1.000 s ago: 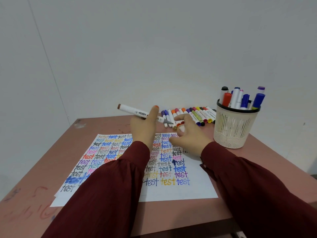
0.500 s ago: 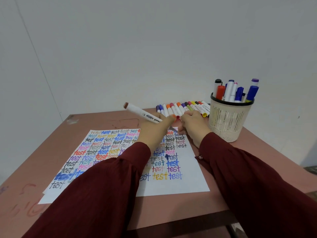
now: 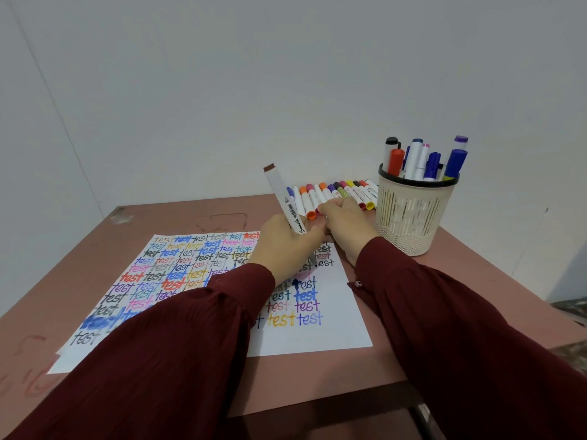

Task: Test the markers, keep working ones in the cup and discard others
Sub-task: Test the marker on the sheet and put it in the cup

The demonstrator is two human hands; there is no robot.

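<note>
The job looks well along but not finished; the sheet of paper (image 3: 317, 338) on the bench (image 3: 178, 220) is nearly filled with the word "test" in many colours, with only a bare strip along its near edge; the cup (image 3: 409, 217) stands at the right, just beyond the paper's far corner, and several capped markers (image 3: 416, 160) stand upright in it, presumably the ones that passed; a row of markers (image 3: 336, 192) lies side by side at the back of the bench, between the hands and the wall, next to the cup; I cannot tell whether these are waiting their turn or are the rejects, and no bin or discard spot is in view; if they are untested, about a dozen are left.

The left hand (image 3: 286, 246) is closed around a white marker (image 3: 286, 200), gripping its lower part; the marker stands steeply, leaning a little to the left, its brown end up and its lower end hidden behind the hand, just above the far edge of the paper; so this one seems to be about to be tried, or has just been tried; it is neither in the cup nor in the row.

The right hand (image 3: 346, 227) lies just beside the left, touching it; its fingers are curled down over the near ends of the row; whether they pinch anything, I cannot tell.
</note>
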